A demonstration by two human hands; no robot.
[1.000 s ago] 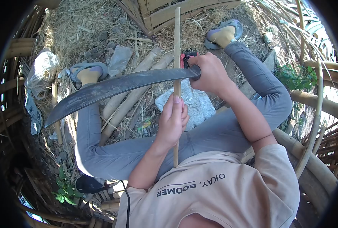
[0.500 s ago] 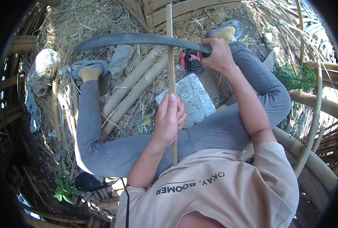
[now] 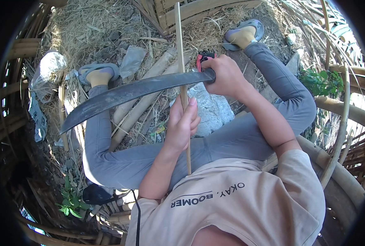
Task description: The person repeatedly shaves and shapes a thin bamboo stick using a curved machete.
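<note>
My left hand (image 3: 183, 123) is closed around a narrow bamboo strip (image 3: 180, 45), which runs from near my belly up past my feet. In my right hand (image 3: 227, 78) is the handle of a machete (image 3: 137, 93), its long dark curved blade pointing left. The blade crosses the strip just above my left hand and seems to touch it. My right fingers wrap the handle, which is mostly hidden by the hand. Below both hands lies a pale rough stone (image 3: 215, 110), partly covered by my left hand and the blade.
Two bamboo poles (image 3: 129, 119) lie on the straw-strewn ground between my legs. A black and pink bundle (image 3: 203, 59) sits beyond my right hand. Clear plastic bags (image 3: 132, 61) lie near my left foot. Curved bamboo pieces (image 3: 334, 172) stand at my right.
The machete has come down along the strip toward my left hand, and its tip has dropped lower left. My right hand moved nearer to me; the left still grips the strip.
</note>
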